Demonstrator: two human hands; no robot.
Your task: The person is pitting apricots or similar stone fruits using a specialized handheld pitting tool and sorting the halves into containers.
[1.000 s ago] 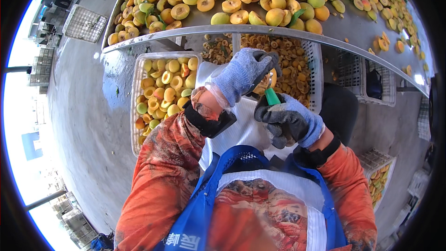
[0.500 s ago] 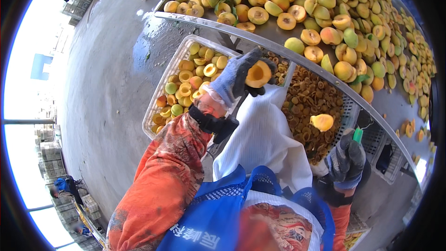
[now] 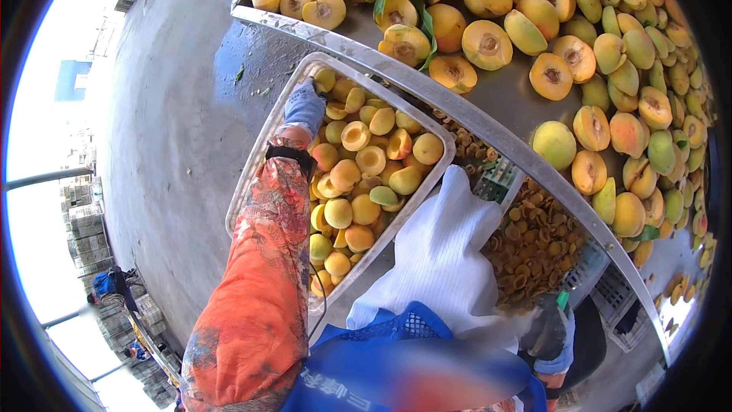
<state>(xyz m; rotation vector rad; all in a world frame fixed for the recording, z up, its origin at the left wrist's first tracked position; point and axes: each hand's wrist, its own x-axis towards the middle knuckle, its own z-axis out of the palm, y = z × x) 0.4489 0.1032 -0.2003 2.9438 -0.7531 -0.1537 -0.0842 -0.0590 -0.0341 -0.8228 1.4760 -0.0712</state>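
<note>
My left hand (image 3: 305, 107), in a blue-grey glove, reaches into the far left corner of a white plastic crate (image 3: 238, 192) of yellow peach halves (image 3: 371, 160). Its fingers are mostly hidden, so I cannot see whether they hold anything. At the lower right, my gloved right hand (image 3: 547, 328) is closed around a small tool with a green handle (image 3: 563, 300); the tool's working end does not show clearly. Close to this hand lies a heap of brown pit pieces (image 3: 537, 240) in another crate.
A metal-edged table (image 3: 499, 133) curves across the far side, loaded with cut peaches (image 3: 488, 44) still showing pits. White cloth (image 3: 435, 248) and a blue apron (image 3: 366, 381) cover my lap. Stacked crates (image 3: 88, 233) and a person in blue (image 3: 110, 284) are far left.
My left hand has moved left and away from me, from above my lap to the crate; the peach half it held is no longer visible. My right hand has come slightly lower and nearer.
</note>
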